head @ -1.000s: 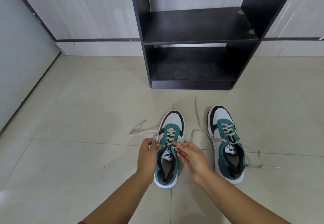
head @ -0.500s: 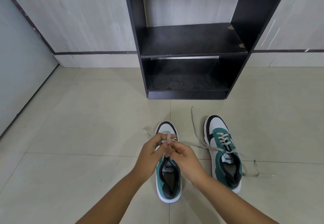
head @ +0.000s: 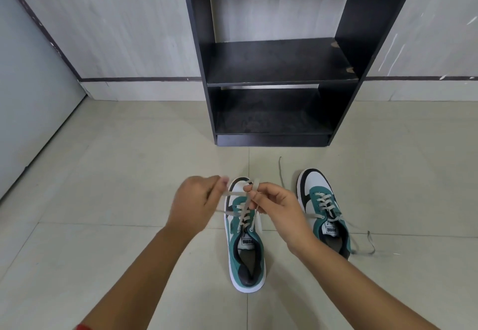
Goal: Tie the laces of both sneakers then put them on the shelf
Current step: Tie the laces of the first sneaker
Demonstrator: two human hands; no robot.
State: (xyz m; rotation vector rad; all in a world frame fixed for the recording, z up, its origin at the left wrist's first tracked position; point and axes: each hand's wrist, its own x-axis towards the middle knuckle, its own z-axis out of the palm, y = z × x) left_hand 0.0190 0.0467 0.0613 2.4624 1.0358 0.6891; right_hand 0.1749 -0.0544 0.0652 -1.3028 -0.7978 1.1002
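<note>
Two green, white and black sneakers stand on the tiled floor with their toes toward a black shelf unit (head: 282, 81). Over the left sneaker (head: 245, 247), my left hand (head: 196, 205) pinches one grey lace end (head: 234, 194) and my right hand (head: 276, 213) pinches the other, with the two strands crossed above the tongue. The right sneaker (head: 323, 213) sits just beyond my right wrist. Its laces (head: 362, 241) lie loose and untied on the floor.
The shelf unit has a middle board and a low bottom compartment (head: 271, 115), both bare, standing against a pale wall (head: 116, 32). A grey door or panel (head: 31, 97) runs along the left side.
My hands have lifted and spread apart, pulling the left sneaker's lace ends out and crossing them. The view has tilted up and nearer to the shelf.
</note>
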